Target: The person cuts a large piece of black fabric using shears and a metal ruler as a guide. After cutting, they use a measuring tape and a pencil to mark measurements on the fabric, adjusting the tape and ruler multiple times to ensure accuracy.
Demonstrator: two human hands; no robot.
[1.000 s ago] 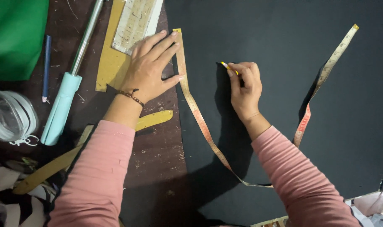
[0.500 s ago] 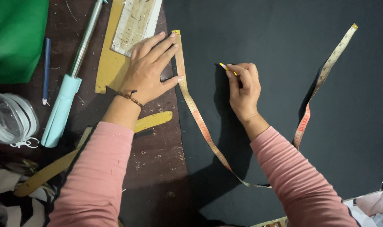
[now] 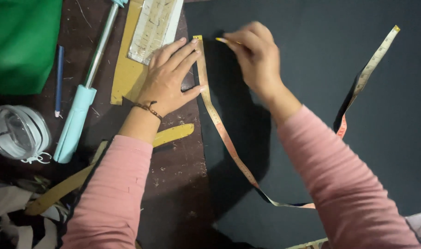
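Left hand [image 3: 170, 76]: open, flat, pinning tape [image 3: 210, 108] onto black cloth [image 3: 312, 69] | Right hand [image 3: 254, 55]: closed, gripping yellow chalk [image 3: 223, 41], tip on cloth

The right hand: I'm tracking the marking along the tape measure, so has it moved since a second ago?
Yes. The right hand has slid up along the tape measure, toward its yellow tip held by the left hand.
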